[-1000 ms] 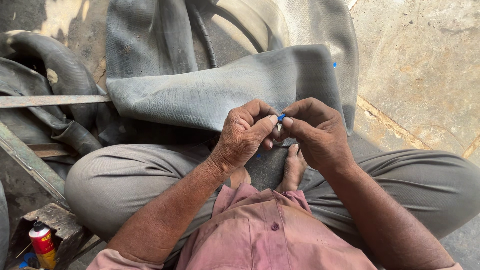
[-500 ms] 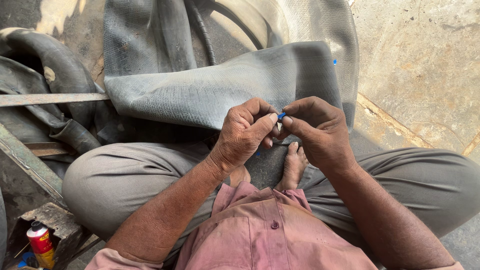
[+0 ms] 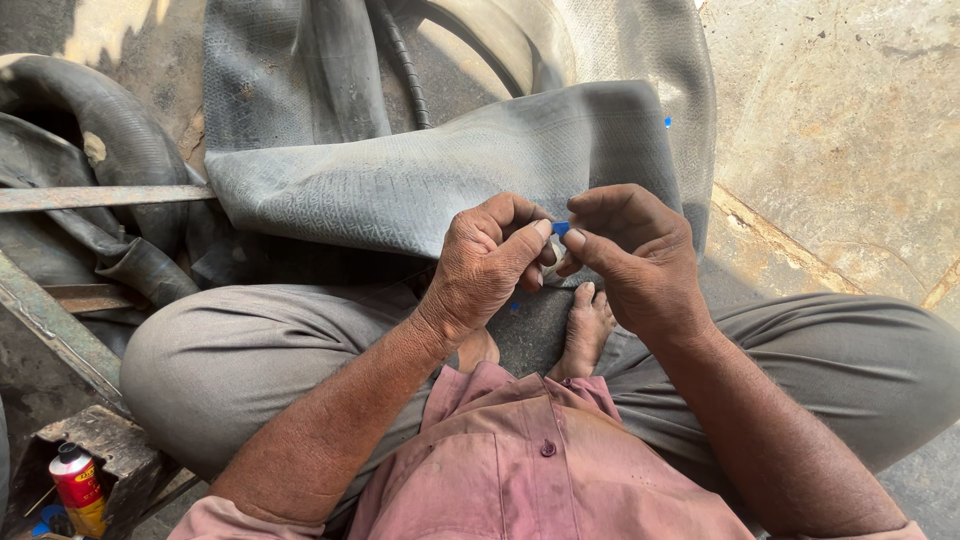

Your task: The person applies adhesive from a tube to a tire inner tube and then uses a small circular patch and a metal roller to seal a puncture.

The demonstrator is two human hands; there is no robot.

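Now both hands pinch small blue piece (image 3: pixel 561 228): left hand (image 3: pixel 490 262), right hand (image 3: pixel 630 255), over grey inner tube (image 3: pixel 440 180); best peel slowly, fingertips steady.

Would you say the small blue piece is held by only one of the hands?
No, the left hand and right hand pinch the small blue piece together.

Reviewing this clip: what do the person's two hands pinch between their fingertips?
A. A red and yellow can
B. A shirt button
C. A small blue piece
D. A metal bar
C. The left hand and right hand meet fingertip to fingertip on a small blue piece, held just above the folded grey rubber inner tube; the red and yellow can stands untouched at lower left.
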